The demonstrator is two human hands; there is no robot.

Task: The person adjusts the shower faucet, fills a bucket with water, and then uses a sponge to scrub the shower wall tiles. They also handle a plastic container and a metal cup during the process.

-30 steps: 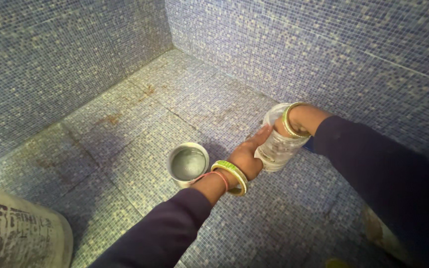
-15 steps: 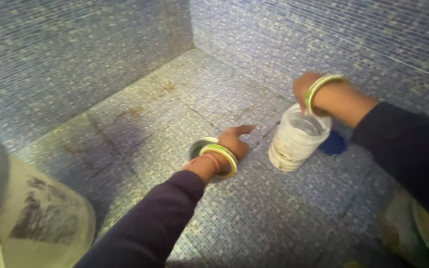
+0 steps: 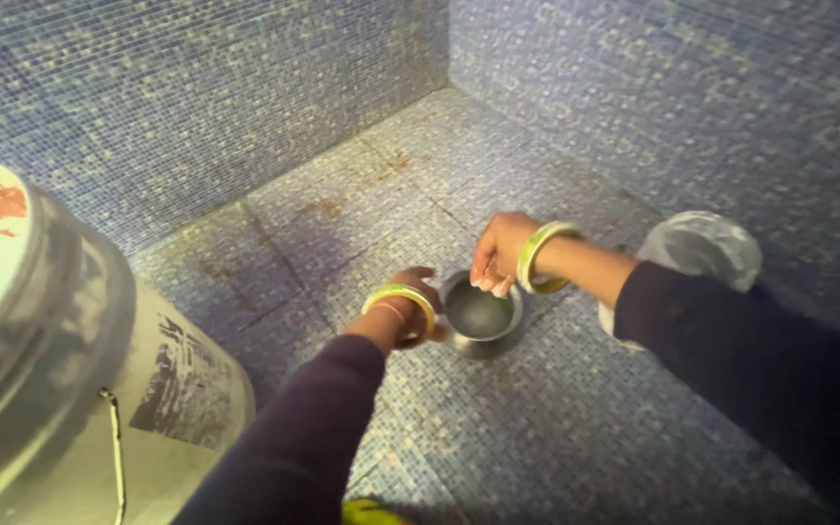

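Blue mosaic tile everywhere: floor (image 3: 576,428) speckled and rust-stained in patches, two tiled walls (image 3: 245,107) meeting at a corner beyond the hands. Small steel pot (image 3: 479,316) standing upright on that floor, open mouth up, inside dull and grey; contents not clear enough to tell.

Left hand (image 3: 418,303) pressed against the pot's near-left side, fingers curled round the wall and partly hidden behind the wrist, so the exact closure cannot be told, though contact with the metal looks firm. Green-and-yellow bangle (image 3: 399,299) and a thin red thread sitting just behind that hand on the wrist, dark sleeve (image 3: 313,437) running back toward the lower edge.

Right hand (image 3: 500,251) poised over the pot's far rim, fingertips (image 3: 490,284) bunched and pointing down, touching or nearly touching the lip; nothing visibly clasped between them. Matching bangle (image 3: 540,255) just behind on the wrist.

Just past the right forearm, away from the pot: white plastic jar (image 3: 700,251), blurred, partly covered by the dark sleeve, not touched by either hand.

Well off to the left of both hands, close to the camera: large pale bucket (image 3: 89,379), smudged dark on its side, thin wire handle hanging down the wall, rim cut by the frame edge.
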